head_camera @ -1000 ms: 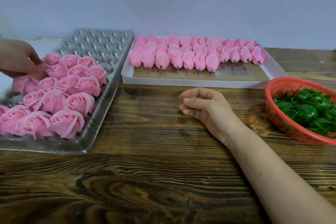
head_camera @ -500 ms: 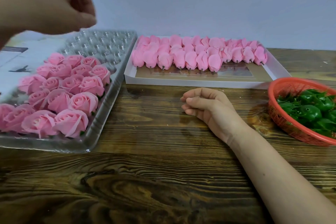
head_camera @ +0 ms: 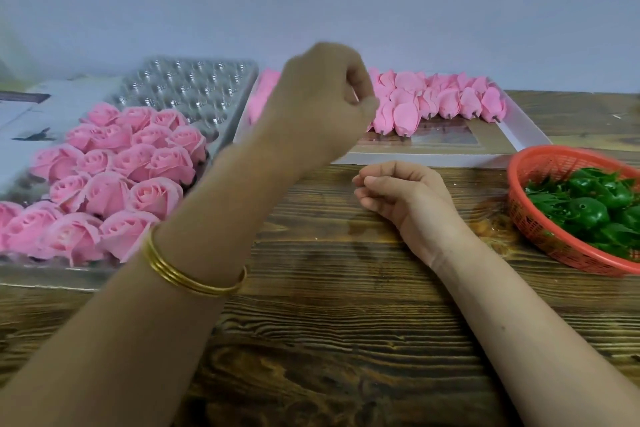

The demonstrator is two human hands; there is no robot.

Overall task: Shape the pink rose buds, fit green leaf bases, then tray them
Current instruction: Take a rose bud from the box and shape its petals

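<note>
Left hand (head_camera: 322,104) is hovering, curled and empty, over the pink buds (head_camera: 446,99).
Right hand (head_camera: 401,198) is idling, loosely curled; they're looking soft, crushable (grip the base stub (head_camera: 403,138)).

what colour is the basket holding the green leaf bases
The basket is orange-red, clearest in the head view.

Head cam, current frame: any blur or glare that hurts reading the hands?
Head view: the left hand is motion-smeared and its finger edges are soft, so its grip is unreadable. The right hand, on the table, is sharp. Specular glare speckles the empty cups of the clear tray. Lighting is otherwise soft, with no hard shadows.
</note>
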